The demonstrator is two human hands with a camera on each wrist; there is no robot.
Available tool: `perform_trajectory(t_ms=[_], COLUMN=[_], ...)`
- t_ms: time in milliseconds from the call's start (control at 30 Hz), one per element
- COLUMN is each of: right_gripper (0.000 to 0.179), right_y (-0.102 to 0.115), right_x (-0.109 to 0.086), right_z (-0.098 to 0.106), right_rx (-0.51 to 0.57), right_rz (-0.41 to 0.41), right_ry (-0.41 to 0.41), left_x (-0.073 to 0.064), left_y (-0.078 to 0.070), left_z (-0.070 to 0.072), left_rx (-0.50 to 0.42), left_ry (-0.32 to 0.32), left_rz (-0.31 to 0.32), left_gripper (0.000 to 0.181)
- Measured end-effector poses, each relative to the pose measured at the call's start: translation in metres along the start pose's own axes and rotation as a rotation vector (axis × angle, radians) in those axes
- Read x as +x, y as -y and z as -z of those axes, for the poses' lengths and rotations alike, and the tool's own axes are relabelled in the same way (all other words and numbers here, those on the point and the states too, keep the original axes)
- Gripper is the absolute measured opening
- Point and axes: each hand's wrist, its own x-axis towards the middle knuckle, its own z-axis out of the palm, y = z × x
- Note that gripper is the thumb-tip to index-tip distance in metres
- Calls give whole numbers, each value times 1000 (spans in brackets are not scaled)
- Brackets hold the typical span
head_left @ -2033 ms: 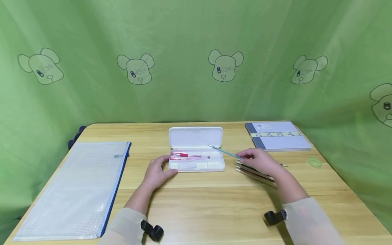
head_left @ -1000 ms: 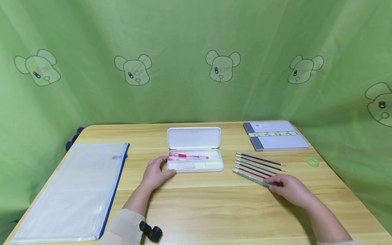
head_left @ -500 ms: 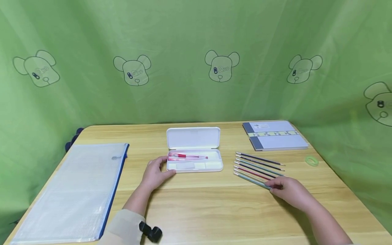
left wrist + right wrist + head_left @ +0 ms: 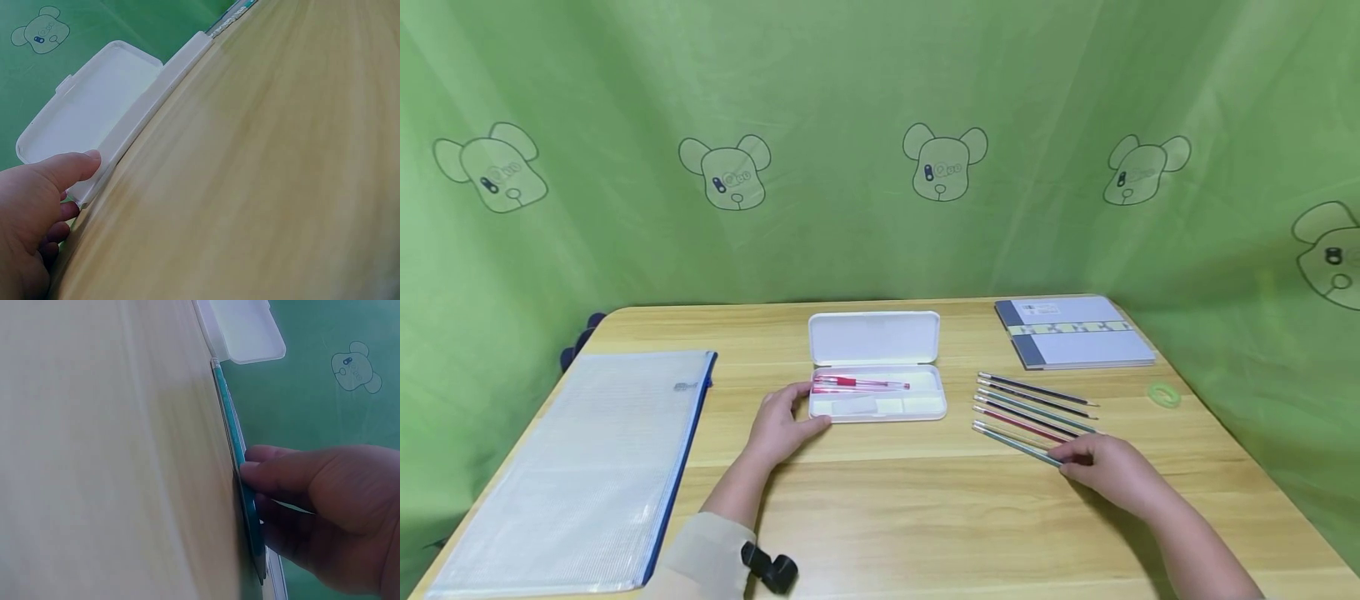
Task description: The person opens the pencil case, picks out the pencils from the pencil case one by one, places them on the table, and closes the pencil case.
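Note:
A white pencil case (image 4: 931, 382) lies with its lid (image 4: 874, 337) raised. Red pens (image 4: 850, 382) lie in its rear compartment. My left hand (image 4: 778, 425) grips the case's left end, its thumb over the front wall in the left wrist view and the other fingers round the corner. To the right, several pencils (image 4: 1037, 390) lie slanted in a row, their eraser ends toward the case. With thumb and fingertips, my right hand (image 4: 1112, 471) pinches the nearest one, a teal pencil (image 4: 1015, 442), toward its tip end.
A clear zip pouch (image 4: 580, 467) with blue edging covers the table's left side. A pale notebook (image 4: 1078, 343) lies at the back right, and a green ring (image 4: 1164, 394) sits near the right edge. Behind the table hangs a green curtain (image 4: 835, 242).
Two seconds ago my right hand held a light blue pencil raised toward the case. It has since moved down and right to the row, where the nearest pencil now lies slightly apart. Left hand unmoved.

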Motion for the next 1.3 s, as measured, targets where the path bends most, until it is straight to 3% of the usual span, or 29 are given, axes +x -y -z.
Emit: perform_trajectory(t_ms=[333, 567, 967, 1300], right_gripper=[25, 26, 31, 37], right_y=[12, 28, 67, 100], right_x=[5, 24, 94, 159], right_z=[2, 4, 9, 7], right_rx=[69, 150, 274, 404], right_rz=[31, 87, 113, 54], right_ry=[-29, -85, -119, -163], left_x=[0, 1, 1, 1], left_y=[2, 3, 2, 1], left_z=[1, -1, 0, 0], left_rx=[4, 3, 0, -5], left_ry=[-1, -3, -4, -2], left_rz=[3, -5, 0, 13], left_gripper=[67, 66, 67, 67])
